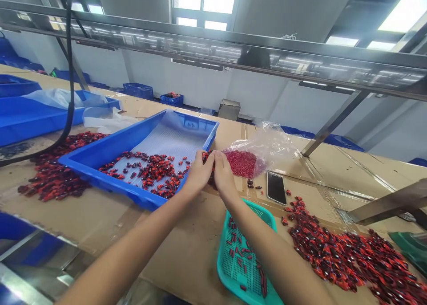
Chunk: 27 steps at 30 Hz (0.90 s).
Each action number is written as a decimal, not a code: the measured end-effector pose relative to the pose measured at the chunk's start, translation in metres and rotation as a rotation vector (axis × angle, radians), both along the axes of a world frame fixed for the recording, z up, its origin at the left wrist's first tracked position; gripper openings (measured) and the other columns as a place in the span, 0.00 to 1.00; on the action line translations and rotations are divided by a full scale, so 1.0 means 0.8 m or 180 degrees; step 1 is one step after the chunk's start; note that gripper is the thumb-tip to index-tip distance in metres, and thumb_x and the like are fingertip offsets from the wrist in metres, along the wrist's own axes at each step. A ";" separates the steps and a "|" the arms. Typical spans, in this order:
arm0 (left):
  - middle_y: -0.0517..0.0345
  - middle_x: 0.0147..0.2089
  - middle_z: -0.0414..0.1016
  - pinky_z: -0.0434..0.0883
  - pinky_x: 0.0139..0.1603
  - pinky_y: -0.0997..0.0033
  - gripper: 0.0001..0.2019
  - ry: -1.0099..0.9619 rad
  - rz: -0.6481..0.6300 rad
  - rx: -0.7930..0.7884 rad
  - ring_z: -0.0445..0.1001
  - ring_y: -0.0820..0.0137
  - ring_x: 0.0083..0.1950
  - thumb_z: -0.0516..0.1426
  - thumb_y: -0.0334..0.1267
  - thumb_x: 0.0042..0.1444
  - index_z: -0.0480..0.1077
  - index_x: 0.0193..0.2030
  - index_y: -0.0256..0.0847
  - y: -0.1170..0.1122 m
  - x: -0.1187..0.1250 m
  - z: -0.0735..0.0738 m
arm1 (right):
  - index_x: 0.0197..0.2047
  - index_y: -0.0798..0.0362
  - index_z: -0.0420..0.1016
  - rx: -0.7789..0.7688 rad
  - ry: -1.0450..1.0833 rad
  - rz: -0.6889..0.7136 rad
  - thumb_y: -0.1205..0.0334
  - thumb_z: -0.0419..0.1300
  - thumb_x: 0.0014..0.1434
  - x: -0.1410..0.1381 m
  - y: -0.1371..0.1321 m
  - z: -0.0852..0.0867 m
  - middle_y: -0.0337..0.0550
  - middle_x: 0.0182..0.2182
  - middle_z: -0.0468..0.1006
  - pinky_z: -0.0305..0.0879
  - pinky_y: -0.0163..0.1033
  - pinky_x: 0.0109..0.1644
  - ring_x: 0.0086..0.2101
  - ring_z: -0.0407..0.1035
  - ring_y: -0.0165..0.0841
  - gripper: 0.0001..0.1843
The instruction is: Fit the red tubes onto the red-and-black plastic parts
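My left hand (199, 170) and my right hand (223, 171) are held together above the cardboard-covered table, just off the near right corner of a blue tray (100, 151). Both hands have their fingers pinched around a small red-and-black part (205, 155) at the fingertips. The blue tray holds several loose red-and-black parts (153, 171). Right behind my hands lies a clear plastic bag (263, 144) with small red pieces (242, 163) in it. Under my right forearm sits a teal mesh basket (230, 260) holding a few red pieces.
Piles of red-and-black parts lie on the table at the left (56, 176) and right (350, 256). A phone (276, 187) lies face down beside the bag. More blue trays (23, 113) and crates (138, 90) stand at the back left. A metal rail (233, 51) runs overhead.
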<state>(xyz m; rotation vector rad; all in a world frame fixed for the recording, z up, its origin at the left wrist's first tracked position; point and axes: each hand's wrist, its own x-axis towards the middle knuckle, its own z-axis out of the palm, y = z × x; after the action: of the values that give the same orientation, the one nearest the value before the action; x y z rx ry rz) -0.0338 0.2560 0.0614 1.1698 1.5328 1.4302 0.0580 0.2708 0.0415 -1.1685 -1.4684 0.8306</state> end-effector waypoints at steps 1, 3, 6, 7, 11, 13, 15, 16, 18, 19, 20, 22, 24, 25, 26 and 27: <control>0.49 0.56 0.78 0.80 0.52 0.53 0.15 0.0015 0.0007 -0.0001 0.80 0.61 0.51 0.61 0.44 0.71 0.73 0.58 0.39 -0.007 0.005 -0.007 | 0.61 0.52 0.75 -0.0015 0.0014 0.0009 0.51 0.61 0.73 0.005 -0.007 -0.007 0.50 0.60 0.77 0.70 0.60 0.63 0.58 0.73 0.45 0.19; 0.49 0.56 0.78 0.81 0.51 0.54 0.15 0.0024 0.0032 -0.0014 0.81 0.61 0.50 0.61 0.45 0.71 0.73 0.58 0.39 -0.022 0.013 -0.022 | 0.61 0.52 0.75 -0.0060 0.0032 0.0035 0.52 0.62 0.73 0.012 -0.021 -0.020 0.50 0.61 0.76 0.70 0.60 0.63 0.58 0.73 0.46 0.19; 0.48 0.58 0.77 0.81 0.52 0.53 0.16 0.0037 0.0138 -0.0024 0.80 0.60 0.52 0.61 0.45 0.70 0.73 0.59 0.39 -0.044 0.019 -0.046 | 0.62 0.51 0.74 -0.0148 0.0035 0.0101 0.52 0.62 0.73 0.019 -0.043 -0.039 0.50 0.61 0.76 0.70 0.60 0.63 0.58 0.73 0.46 0.20; 0.48 0.59 0.77 0.80 0.53 0.52 0.16 0.0047 0.0189 -0.0020 0.80 0.60 0.53 0.61 0.44 0.70 0.72 0.60 0.40 -0.052 0.020 -0.054 | 0.62 0.51 0.74 -0.0177 0.0033 0.0134 0.52 0.62 0.73 0.020 -0.050 -0.046 0.50 0.61 0.76 0.70 0.60 0.63 0.58 0.73 0.46 0.19; 0.48 0.59 0.77 0.79 0.55 0.50 0.16 0.0075 0.0367 0.0003 0.79 0.59 0.55 0.61 0.44 0.70 0.73 0.59 0.39 -0.080 0.014 -0.085 | 0.61 0.51 0.75 -0.0324 0.0000 0.0298 0.52 0.61 0.73 0.015 -0.076 -0.066 0.50 0.60 0.77 0.71 0.58 0.63 0.57 0.74 0.44 0.18; 0.48 0.58 0.77 0.79 0.55 0.50 0.16 0.0073 0.0433 0.0023 0.80 0.59 0.54 0.61 0.44 0.71 0.73 0.59 0.39 -0.091 0.009 -0.099 | 0.60 0.50 0.76 -0.0417 -0.0028 0.0387 0.52 0.61 0.74 0.011 -0.085 -0.074 0.50 0.59 0.77 0.72 0.57 0.62 0.55 0.75 0.43 0.17; 0.49 0.57 0.78 0.80 0.54 0.51 0.16 0.0065 0.0478 0.0050 0.80 0.60 0.53 0.61 0.45 0.71 0.73 0.58 0.39 -0.100 0.004 -0.113 | 0.59 0.50 0.76 -0.0495 -0.0053 0.0478 0.52 0.61 0.74 0.007 -0.092 -0.080 0.49 0.59 0.78 0.72 0.57 0.61 0.54 0.75 0.43 0.17; 0.49 0.56 0.78 0.80 0.54 0.52 0.16 0.0060 0.0492 0.0063 0.80 0.60 0.52 0.61 0.45 0.71 0.73 0.58 0.38 -0.103 0.002 -0.120 | 0.59 0.50 0.76 -0.0527 -0.0067 0.0518 0.51 0.61 0.74 0.005 -0.095 -0.082 0.49 0.59 0.78 0.72 0.57 0.61 0.54 0.75 0.43 0.17; 0.50 0.55 0.78 0.80 0.53 0.52 0.16 0.0057 0.0521 0.0095 0.80 0.60 0.51 0.61 0.46 0.71 0.73 0.58 0.38 -0.108 -0.002 -0.134 | 0.59 0.51 0.76 -0.0575 -0.0100 0.0591 0.51 0.61 0.74 0.004 -0.099 -0.087 0.49 0.58 0.78 0.71 0.58 0.62 0.55 0.75 0.43 0.17; 0.50 0.55 0.79 0.80 0.53 0.52 0.16 0.0060 0.0546 0.0116 0.81 0.60 0.51 0.61 0.46 0.71 0.73 0.58 0.38 -0.110 -0.003 -0.141 | 0.59 0.51 0.76 -0.0596 -0.0118 0.0626 0.51 0.61 0.74 0.004 -0.101 -0.089 0.49 0.58 0.78 0.71 0.58 0.62 0.55 0.75 0.43 0.17; 0.50 0.55 0.79 0.80 0.53 0.52 0.16 0.0065 0.0583 0.0144 0.80 0.60 0.51 0.61 0.46 0.71 0.73 0.58 0.38 -0.111 -0.004 -0.148 | 0.59 0.51 0.76 -0.0617 -0.0134 0.0663 0.51 0.60 0.74 0.003 -0.103 -0.091 0.49 0.58 0.78 0.71 0.58 0.62 0.55 0.75 0.44 0.18; 0.50 0.55 0.79 0.79 0.54 0.50 0.16 0.0093 0.0670 0.0221 0.80 0.60 0.52 0.60 0.46 0.71 0.73 0.57 0.38 -0.114 -0.005 -0.162 | 0.60 0.52 0.76 -0.0664 -0.0166 0.0743 0.50 0.59 0.74 0.002 -0.107 -0.094 0.49 0.57 0.78 0.70 0.59 0.63 0.55 0.75 0.44 0.18; 0.50 0.55 0.79 0.78 0.56 0.49 0.16 0.0145 0.0764 0.0305 0.80 0.59 0.53 0.60 0.47 0.71 0.74 0.56 0.38 -0.118 -0.004 -0.174 | 0.60 0.52 0.76 -0.0728 -0.0204 0.0824 0.50 0.58 0.75 0.000 -0.109 -0.097 0.49 0.57 0.78 0.69 0.59 0.63 0.55 0.74 0.44 0.18; 0.50 0.55 0.78 0.77 0.57 0.49 0.16 0.0182 0.0812 0.0342 0.79 0.59 0.54 0.60 0.48 0.71 0.74 0.56 0.38 -0.120 -0.004 -0.179 | 0.60 0.52 0.76 -0.0768 -0.0228 0.0860 0.50 0.57 0.76 -0.001 -0.109 -0.099 0.49 0.57 0.78 0.69 0.59 0.63 0.55 0.74 0.43 0.18; 0.49 0.55 0.78 0.77 0.58 0.48 0.17 0.0226 0.0857 0.0372 0.79 0.58 0.54 0.59 0.49 0.71 0.73 0.56 0.38 -0.123 -0.003 -0.184 | 0.60 0.52 0.76 -0.0814 -0.0258 0.0892 0.50 0.56 0.76 -0.002 -0.109 -0.100 0.49 0.57 0.78 0.69 0.59 0.63 0.55 0.74 0.43 0.18; 0.49 0.55 0.78 0.76 0.58 0.47 0.18 0.0278 0.0897 0.0398 0.79 0.58 0.55 0.58 0.50 0.72 0.73 0.57 0.38 -0.126 -0.003 -0.189 | 0.60 0.52 0.75 -0.0867 -0.0294 0.0920 0.50 0.56 0.76 -0.003 -0.109 -0.101 0.49 0.57 0.78 0.69 0.59 0.63 0.55 0.75 0.43 0.18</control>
<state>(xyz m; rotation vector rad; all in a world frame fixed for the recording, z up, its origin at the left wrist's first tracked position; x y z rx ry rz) -0.0358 0.1552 -0.0896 1.1352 1.7441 1.6998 0.0559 0.1834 -0.0392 -1.2225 -1.6625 1.2192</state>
